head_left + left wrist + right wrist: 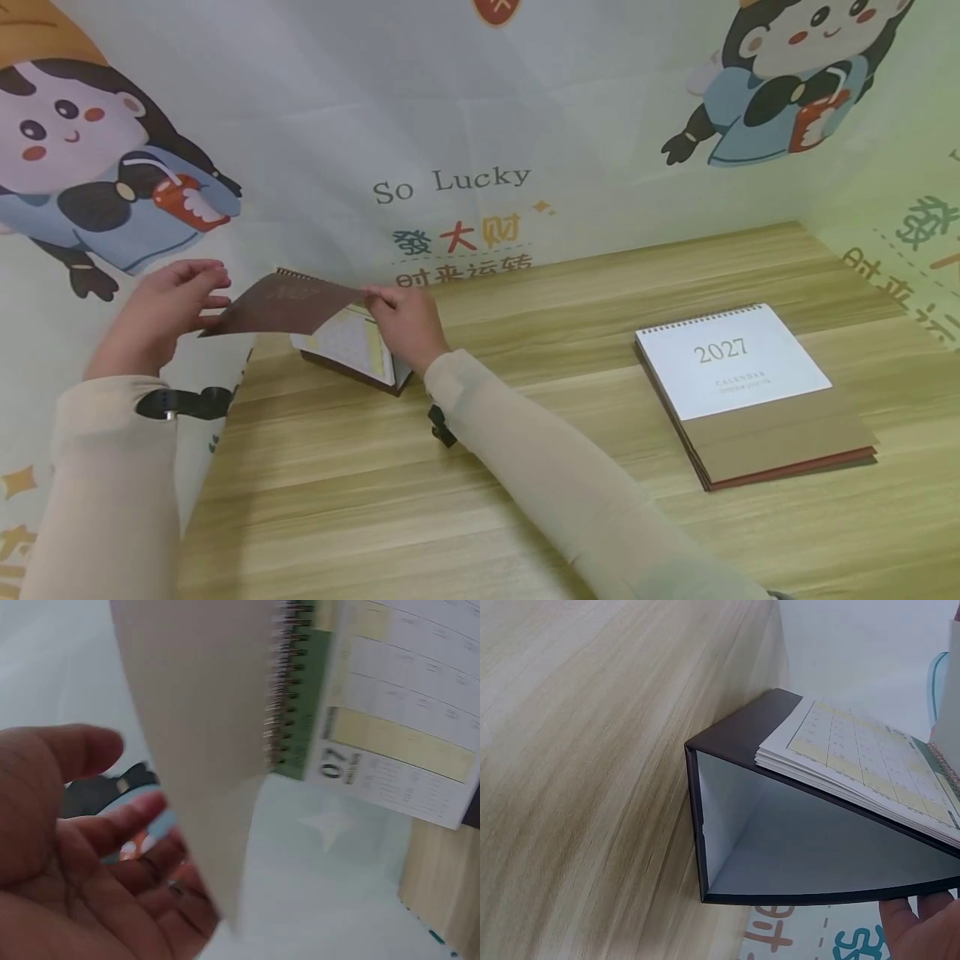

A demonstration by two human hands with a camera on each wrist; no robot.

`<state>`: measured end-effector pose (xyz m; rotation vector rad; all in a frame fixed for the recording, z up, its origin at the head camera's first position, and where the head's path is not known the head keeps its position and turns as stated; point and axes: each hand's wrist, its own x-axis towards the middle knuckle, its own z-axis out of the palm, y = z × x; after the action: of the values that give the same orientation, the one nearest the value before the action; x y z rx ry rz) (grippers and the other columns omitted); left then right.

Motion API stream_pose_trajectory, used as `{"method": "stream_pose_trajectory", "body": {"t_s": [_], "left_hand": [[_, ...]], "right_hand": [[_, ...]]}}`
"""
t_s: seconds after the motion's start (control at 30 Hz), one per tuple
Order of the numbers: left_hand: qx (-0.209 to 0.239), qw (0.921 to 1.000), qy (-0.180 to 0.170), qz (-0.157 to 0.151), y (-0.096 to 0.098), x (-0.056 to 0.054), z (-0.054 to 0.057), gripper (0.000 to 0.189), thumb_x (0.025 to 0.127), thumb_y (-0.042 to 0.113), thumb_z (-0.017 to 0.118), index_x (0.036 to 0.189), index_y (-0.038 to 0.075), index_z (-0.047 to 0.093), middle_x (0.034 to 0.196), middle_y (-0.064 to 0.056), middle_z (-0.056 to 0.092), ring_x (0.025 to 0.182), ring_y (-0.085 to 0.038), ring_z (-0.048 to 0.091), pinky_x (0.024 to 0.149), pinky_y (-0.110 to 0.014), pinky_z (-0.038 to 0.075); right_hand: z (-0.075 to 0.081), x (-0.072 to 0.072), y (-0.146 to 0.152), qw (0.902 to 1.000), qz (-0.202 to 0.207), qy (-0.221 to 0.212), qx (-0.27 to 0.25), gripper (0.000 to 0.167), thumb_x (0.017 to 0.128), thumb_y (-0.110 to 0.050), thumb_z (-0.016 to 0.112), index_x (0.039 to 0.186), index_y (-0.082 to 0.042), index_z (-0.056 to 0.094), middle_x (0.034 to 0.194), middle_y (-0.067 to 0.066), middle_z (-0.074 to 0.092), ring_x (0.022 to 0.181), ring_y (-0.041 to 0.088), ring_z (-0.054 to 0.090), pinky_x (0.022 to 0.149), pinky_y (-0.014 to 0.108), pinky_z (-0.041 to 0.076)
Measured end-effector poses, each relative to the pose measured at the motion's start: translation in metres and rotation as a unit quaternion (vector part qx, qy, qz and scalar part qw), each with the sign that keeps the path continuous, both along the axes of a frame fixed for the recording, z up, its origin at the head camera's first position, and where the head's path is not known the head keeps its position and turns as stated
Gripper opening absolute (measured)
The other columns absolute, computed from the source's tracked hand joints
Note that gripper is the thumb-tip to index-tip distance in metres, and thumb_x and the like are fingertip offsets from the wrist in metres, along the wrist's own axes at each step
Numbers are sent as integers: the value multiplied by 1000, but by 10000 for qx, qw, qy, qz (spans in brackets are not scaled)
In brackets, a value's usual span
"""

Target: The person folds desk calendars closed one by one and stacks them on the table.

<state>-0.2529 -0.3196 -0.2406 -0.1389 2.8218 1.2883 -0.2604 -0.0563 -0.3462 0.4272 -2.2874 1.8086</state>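
Observation:
A spiral-bound desk calendar (348,342) stands on its dark folded base at the table's far left, with a "07" month page (405,720) showing in the left wrist view. One brown sheet (288,304) is lifted off it and spans the gap between the hands. My left hand (176,304) has its fingers loosely extended at the sheet's left edge, thumb apart from it. My right hand (408,321) grips the calendar's upper right side, near the sheet's right corner. Its fingertips (900,915) touch the back panel's edge in the right wrist view.
Flat on the right of the wood-grain table (525,442) lies a white and brown "2027" calendar (750,392), with brown and reddish layers beneath its cover. A printed cloth (585,125) hangs behind and along the sides.

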Motion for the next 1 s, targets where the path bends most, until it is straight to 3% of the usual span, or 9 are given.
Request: {"method": "stream_pose_trajectory", "body": {"t_s": [0.07, 0.17, 0.3, 0.4, 0.6, 0.67, 0.77, 0.87, 1.0], "left_hand": [[-525, 9973, -259, -446, 5, -2, -3, 78, 103, 54, 37, 151, -6, 26, 141, -28, 40, 120, -37, 48, 94, -42, 51], [-974, 9914, -504, -720, 16, -7, -8, 85, 101, 58, 38, 152, -8, 21, 145, -34, 34, 127, -50, 39, 103, -64, 37], [-1387, 9859, -376, -861, 35, -17, -16, 92, 98, 64, 37, 155, -6, 15, 153, -34, 23, 138, -52, 26, 107, -67, 27], [-1461, 9843, -140, -980, 50, -23, -23, 90, 100, 62, 35, 156, -4, 12, 155, -34, 21, 141, -51, 22, 108, -66, 27], [-1603, 9830, 376, -807, 64, -29, -40, 80, 103, 56, 35, 152, -7, 28, 155, -38, 13, 144, -52, 12, 110, -66, 22], [-1559, 9837, 504, -735, 65, -30, -45, 79, 103, 56, 36, 151, -7, 30, 156, -38, 6, 144, -52, 6, 111, -67, 19], [-1362, 9861, 593, -742, 66, -29, -50, 80, 102, 56, 38, 151, -7, 29, 157, -36, -1, 144, -53, 7, 111, -66, 19], [-1270, 9873, 541, -784, 66, -28, -54, 81, 102, 57, 36, 153, -5, 26, 158, -34, -6, 144, -53, 7, 110, -66, 19], [-1228, 9877, 540, -809, 65, -29, -58, 80, 102, 57, 35, 153, -5, 24, 158, -32, -9, 143, -54, 8, 110, -67, 19]], "right_hand": [[0, 0, -1, 10000, 3, -35, -20, 26, 104, -21, 54, 119, -16, 75, 62, 2, 56, 40, 10, 28, 44, 25, 33], [0, 1, -3, 10000, -15, -57, -8, 27, 103, -19, 53, 119, -17, 75, 57, 1, 48, 40, 9, 26, 42, 24, 31], [0, 1, -4, 9999, -30, -136, -21, 28, 103, -17, 52, 120, -17, 74, 54, 0, 47, 39, 9, 26, 40, 23, 29], [0, 2, -4, 9998, -52, -192, -13, 29, 102, -15, 52, 120, -17, 74, 56, 1, 49, 40, 9, 26, 40, 23, 28], [2, 2, -4, 9995, -84, -285, 48, 28, 102, -16, 53, 120, -19, 74, 88, -3, 71, 45, 10, 33, 45, 23, 34], [2, 2, -3, 9994, -57, -344, 47, 28, 102, -16, 53, 121, -19, 74, 95, -5, 72, 44, 10, 34, 45, 23, 35], [2, 1, 0, 9990, 77, -442, 75, 30, 102, -16, 51, 124, -20, 72, 92, -3, 70, 42, 11, 34, 43, 24, 34], [2, -1, 5, 9980, 331, -483, 236, 32, 103, -16, 51, 130, -20, 68, 108, -3, 70, 45, 12, 37, 47, 25, 38], [1, -5, 12, 9936, 839, -649, 386, 38, 103, -17, 50, 138, -25, 61, 131, -6, 62, 69, 12, 53, 62, 28, 45]]}}
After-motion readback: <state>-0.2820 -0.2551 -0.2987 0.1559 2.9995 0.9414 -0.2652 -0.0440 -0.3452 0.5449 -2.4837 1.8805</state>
